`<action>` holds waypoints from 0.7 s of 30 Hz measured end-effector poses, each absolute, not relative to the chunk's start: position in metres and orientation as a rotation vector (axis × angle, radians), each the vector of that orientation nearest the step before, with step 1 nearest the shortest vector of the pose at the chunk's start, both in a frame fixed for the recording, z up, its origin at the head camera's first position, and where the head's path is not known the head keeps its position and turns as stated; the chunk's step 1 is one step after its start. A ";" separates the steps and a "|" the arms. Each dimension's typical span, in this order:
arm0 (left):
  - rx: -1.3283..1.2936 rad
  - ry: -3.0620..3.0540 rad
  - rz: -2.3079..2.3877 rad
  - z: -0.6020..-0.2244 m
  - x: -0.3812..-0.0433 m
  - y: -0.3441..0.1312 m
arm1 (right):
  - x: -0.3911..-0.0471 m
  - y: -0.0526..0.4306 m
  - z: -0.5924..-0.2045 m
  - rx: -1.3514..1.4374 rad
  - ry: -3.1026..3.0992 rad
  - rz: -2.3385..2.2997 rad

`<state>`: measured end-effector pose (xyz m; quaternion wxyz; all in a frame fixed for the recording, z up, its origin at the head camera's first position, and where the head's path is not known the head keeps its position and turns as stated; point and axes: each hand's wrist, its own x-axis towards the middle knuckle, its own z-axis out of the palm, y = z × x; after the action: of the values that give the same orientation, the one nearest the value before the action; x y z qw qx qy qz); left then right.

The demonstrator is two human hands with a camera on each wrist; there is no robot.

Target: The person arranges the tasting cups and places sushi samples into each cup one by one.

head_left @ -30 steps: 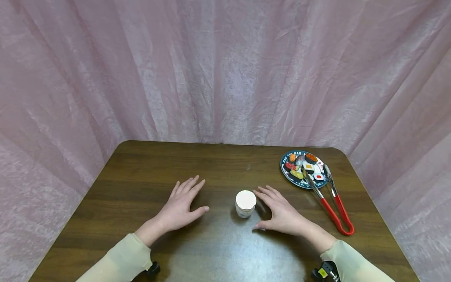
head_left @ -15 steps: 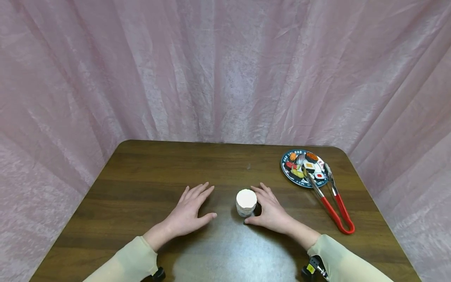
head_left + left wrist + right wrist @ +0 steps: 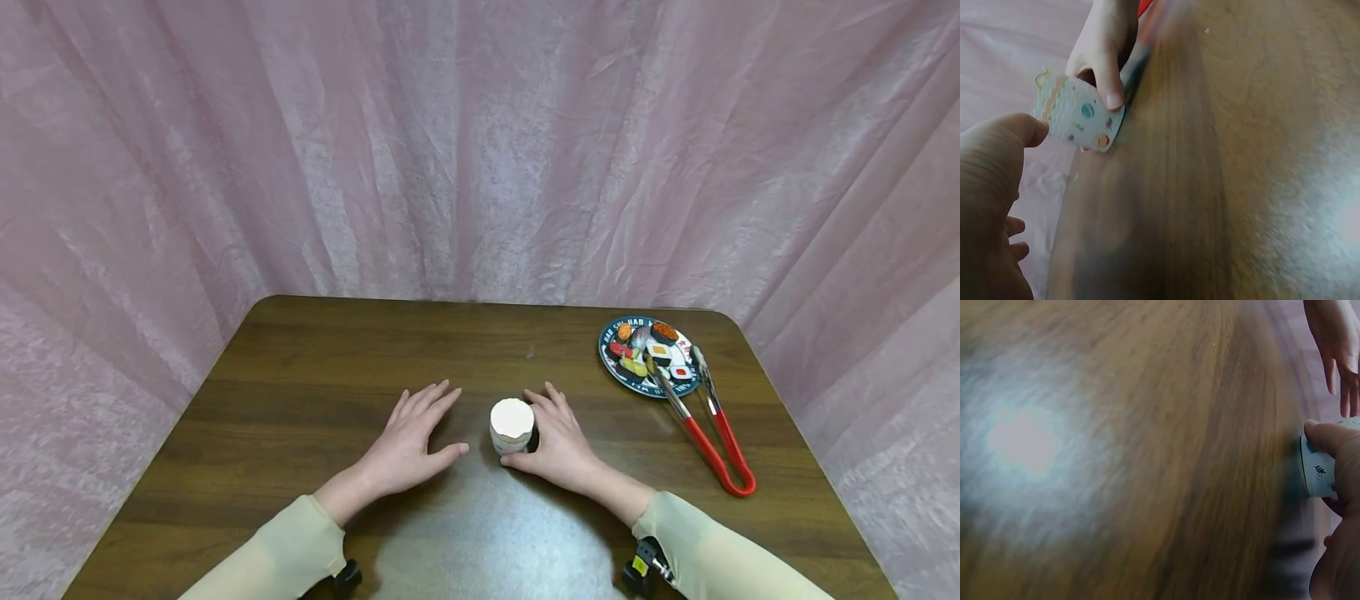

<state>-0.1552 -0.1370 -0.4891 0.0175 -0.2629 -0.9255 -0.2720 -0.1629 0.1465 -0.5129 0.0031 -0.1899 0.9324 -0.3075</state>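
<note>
A stack of white paper baking cups (image 3: 512,421) stands near the middle of the table. Its wavy rims and small printed pattern show in the left wrist view, where the stack (image 3: 1079,114) appears tilted by the camera angle. My right hand (image 3: 558,446) grips the stack from the right, thumb on the near side and fingers behind it. To the left, my left hand (image 3: 405,446) hovers with fingers extended and thumb apart, holding nothing. In the right wrist view, my right thumb (image 3: 1329,434) presses the cup's patterned side (image 3: 1319,472).
At the back right, a round dark-rimmed plate (image 3: 617,373) carries several pieces of toy sushi. Red-handled metal tongs (image 3: 708,446) lie with their tips at the plate. The wooden table (image 3: 375,342) ends at a pink curtain (image 3: 480,167).
My right hand has moved left and closed around the cup stack, which has shifted slightly left. My left hand has moved a little to the right, toward it. Plate and tongs have stayed put.
</note>
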 end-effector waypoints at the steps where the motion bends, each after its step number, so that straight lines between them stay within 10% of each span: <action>1: -0.814 -2.871 -0.856 -0.489 -0.156 -0.136 | -0.164 0.144 -0.513 -0.586 2.930 -0.961; 21: -0.803 -2.873 -1.120 -0.478 -0.168 -0.106 | -0.165 0.136 -0.516 -0.638 2.901 -0.968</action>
<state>-0.1683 -0.1056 -0.4779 -0.0224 -0.2518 -0.9014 -0.3514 -0.1651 0.1362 -0.5163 0.0086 -0.2043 0.9285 -0.3099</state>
